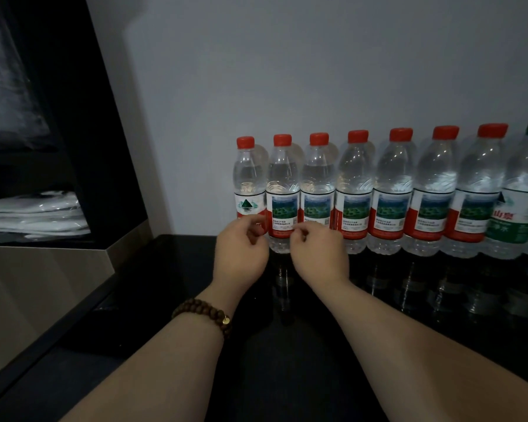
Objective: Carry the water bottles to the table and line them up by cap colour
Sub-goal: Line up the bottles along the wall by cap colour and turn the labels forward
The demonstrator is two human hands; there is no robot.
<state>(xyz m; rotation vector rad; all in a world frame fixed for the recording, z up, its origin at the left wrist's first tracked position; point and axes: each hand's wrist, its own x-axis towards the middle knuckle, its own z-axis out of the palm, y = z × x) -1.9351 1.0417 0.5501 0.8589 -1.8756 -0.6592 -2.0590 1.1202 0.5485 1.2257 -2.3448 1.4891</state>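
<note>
Both forearms stretch forward side by side over the dark glossy tabletop (171, 300), a beaded bracelet (205, 312) on the left wrist. The left hand (241, 254) and right hand (317, 254) sit close together, knuckles up, fingers curled in at the lower label of the second bottle (282, 184); whether either grasps it I cannot tell. Seven red-capped bottles (393, 190) stand upright in a row against the wall (287, 71), with a green-capped bottle (525, 190) at the right end
</note>
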